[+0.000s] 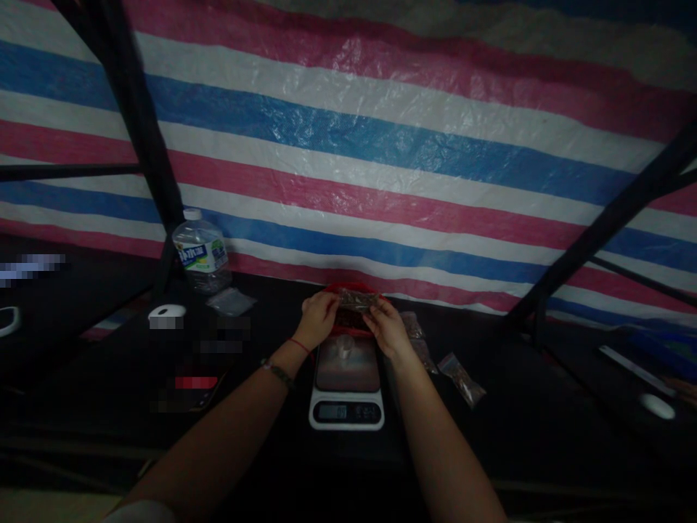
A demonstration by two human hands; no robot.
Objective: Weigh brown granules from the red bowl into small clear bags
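Note:
Between my two hands is a small clear zip bag (358,299) with brown dried bits in it. My left hand (319,317) pinches its left end, and my right hand (388,325) grips the right end. Behind and below it lies a red plastic bag (348,288) with dark brown contents. Nearer to me stands a white digital scale (348,423) with a lit display. A small clear cup (344,346) rests on its metal plate. To the right of my right hand lie several filled zip bags, one of them a separate filled bag (462,380).
At the left stand a large clear bottle (201,250) and a flat stack of clear bags (231,301). A white rounded object (166,315) sits near them. Black metal frame bars (139,138) rise on both sides before a striped plastic sheet (381,145).

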